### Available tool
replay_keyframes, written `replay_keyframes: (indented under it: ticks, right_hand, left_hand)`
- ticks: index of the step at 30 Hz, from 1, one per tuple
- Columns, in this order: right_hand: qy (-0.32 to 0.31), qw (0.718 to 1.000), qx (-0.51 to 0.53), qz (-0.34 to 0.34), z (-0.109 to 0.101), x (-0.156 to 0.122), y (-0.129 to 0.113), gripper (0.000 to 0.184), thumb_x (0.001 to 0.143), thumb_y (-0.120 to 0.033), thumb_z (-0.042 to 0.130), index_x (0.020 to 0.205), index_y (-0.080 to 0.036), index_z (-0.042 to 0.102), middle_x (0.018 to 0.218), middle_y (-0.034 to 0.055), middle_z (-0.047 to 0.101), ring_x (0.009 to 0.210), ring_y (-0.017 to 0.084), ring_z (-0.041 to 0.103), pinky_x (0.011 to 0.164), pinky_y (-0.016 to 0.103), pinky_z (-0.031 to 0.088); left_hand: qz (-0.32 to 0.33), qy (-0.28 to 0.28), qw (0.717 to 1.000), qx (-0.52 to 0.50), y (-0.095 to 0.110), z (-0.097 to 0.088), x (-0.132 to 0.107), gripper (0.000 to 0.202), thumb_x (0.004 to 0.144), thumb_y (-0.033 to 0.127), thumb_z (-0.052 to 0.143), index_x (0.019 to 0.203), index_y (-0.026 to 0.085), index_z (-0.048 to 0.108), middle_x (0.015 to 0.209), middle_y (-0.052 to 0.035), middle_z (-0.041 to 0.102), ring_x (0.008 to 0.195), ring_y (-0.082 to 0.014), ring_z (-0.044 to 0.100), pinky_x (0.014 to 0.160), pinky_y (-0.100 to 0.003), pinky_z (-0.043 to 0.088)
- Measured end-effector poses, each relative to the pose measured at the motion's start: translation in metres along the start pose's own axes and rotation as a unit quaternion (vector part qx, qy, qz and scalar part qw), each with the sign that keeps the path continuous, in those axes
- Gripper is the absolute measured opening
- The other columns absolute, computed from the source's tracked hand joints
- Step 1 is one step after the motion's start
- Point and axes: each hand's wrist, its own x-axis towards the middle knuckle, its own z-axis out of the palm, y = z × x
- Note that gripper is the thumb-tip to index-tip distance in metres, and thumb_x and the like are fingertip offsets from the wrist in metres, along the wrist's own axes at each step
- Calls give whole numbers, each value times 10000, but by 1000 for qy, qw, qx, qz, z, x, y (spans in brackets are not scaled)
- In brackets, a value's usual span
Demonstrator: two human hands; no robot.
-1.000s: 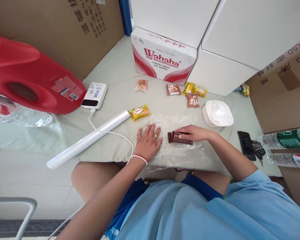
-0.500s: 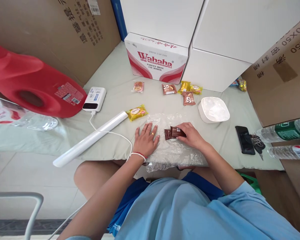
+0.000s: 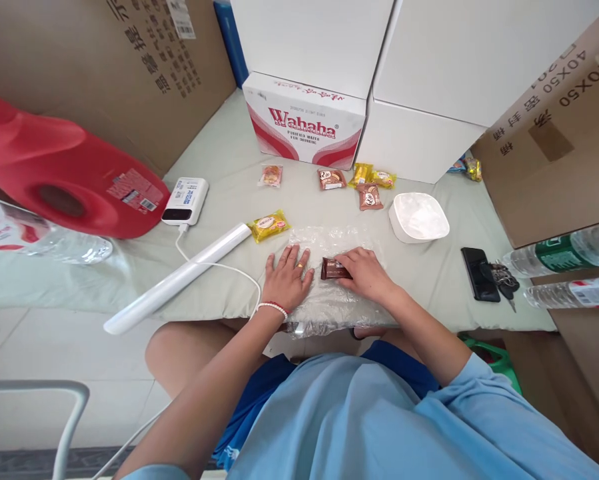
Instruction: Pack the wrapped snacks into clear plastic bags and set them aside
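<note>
A sheet of clear plastic film [image 3: 324, 308] lies crumpled along the front of the table, hanging slightly over its edge. My left hand [image 3: 285, 283] rests flat with fingers spread on the film's left part, holding nothing. A dark brown wrapped snack bar [image 3: 331, 269] lies on the film to the right of that hand. My right hand [image 3: 365, 275] is closed over the bar's right end, covering part of it. Whether a second bar sits beneath is hidden. A yellow snack packet [image 3: 269, 225] lies just beyond my left hand, touching a white plastic roll [image 3: 179, 279].
Several wrapped snacks, including a brown packet [image 3: 369, 197], lie near the Wahaha box [image 3: 304, 127]. A white tub [image 3: 419, 230] stands right of them. A phone [image 3: 480, 275] and keys lie far right. A power bank [image 3: 185, 200] trails a cable across the roll; a red jug [image 3: 74, 173] stands left.
Two brown bars showed side by side before; now only one shows, drawn a little left under my right hand. That hand has moved slightly left and covers more. My left hand stays flat.
</note>
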Motion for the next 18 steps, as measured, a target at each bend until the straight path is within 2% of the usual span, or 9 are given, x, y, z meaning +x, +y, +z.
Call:
replay_keyframes:
  ticks: [3,5,7,9,11,13,15,16,18]
  right_hand:
    - [-6,1000,16,12,11,-1,-4,547,913,-355,744,1409,-198,574,1367,155,624,1256,335,516,1054,493,393]
    - [24,998,49,17,15,-9,1,620,916,-391,742,1467,-209,525,1449,162,566,1307,344,499,1089,518,397]
    - [69,993,95,-3,14,-27,9,669,937,-458,707,1518,-227,468,1493,166,520,1342,342,483,1118,533,401]
    - [95,984,141,-52,12,-53,18,731,942,-521,683,1560,-247,408,1509,168,495,1365,328,469,1135,530,415]
    - [85,977,167,-98,13,-83,24,850,891,-569,729,1590,-260,358,1545,169,452,1408,325,430,1158,530,413]
    - [63,978,162,-112,21,-109,28,903,847,-546,787,1589,-256,361,1584,171,409,1446,338,385,1182,556,388]
    - [67,983,145,-87,33,-127,32,733,890,-438,767,1527,-245,459,1575,171,425,1444,343,385,1173,582,391]
    - [77,984,141,-71,40,-131,34,587,921,-381,732,1457,-239,538,1549,168,457,1423,339,410,1153,584,411]
    - [100,982,152,-57,49,-134,39,282,974,-305,647,1245,-234,679,1442,150,563,1336,313,497,1095,558,464]
  left_hand:
    - [0,1,1000,-17,-1,1,1,575,1038,459,368,1571,256,436,1677,-132,358,1555,-308,321,1257,-627,146]
    - [-1,8,999,-41,-5,0,1,593,1034,459,382,1586,244,408,1686,-144,335,1554,-316,323,1254,-618,176]
    - [-15,41,996,-73,-10,-4,0,622,1030,465,396,1599,217,377,1697,-167,298,1566,-332,293,1249,-611,204]
    - [-21,99,990,-99,-16,-12,-5,646,1023,470,420,1606,200,353,1695,-185,294,1582,-345,251,1254,-608,195]
    - [29,138,983,-114,-22,-21,-16,677,1009,468,467,1617,209,317,1673,-182,344,1583,-337,253,1271,-597,157]
    - [164,103,973,-127,-27,-29,-31,739,979,477,538,1627,233,277,1634,-163,422,1563,-313,310,1285,-574,146]
    - [292,23,947,-130,-30,-32,-48,794,925,502,631,1609,253,317,1623,-156,443,1544,-312,352,1286,-561,172]
    - [325,-16,937,-126,-32,-31,-55,775,906,480,663,1585,253,366,1626,-158,439,1541,-315,358,1282,-556,194]
    - [328,-77,934,-120,-35,-28,-66,645,900,367,673,1504,237,488,1624,-161,441,1538,-313,366,1275,-548,229]
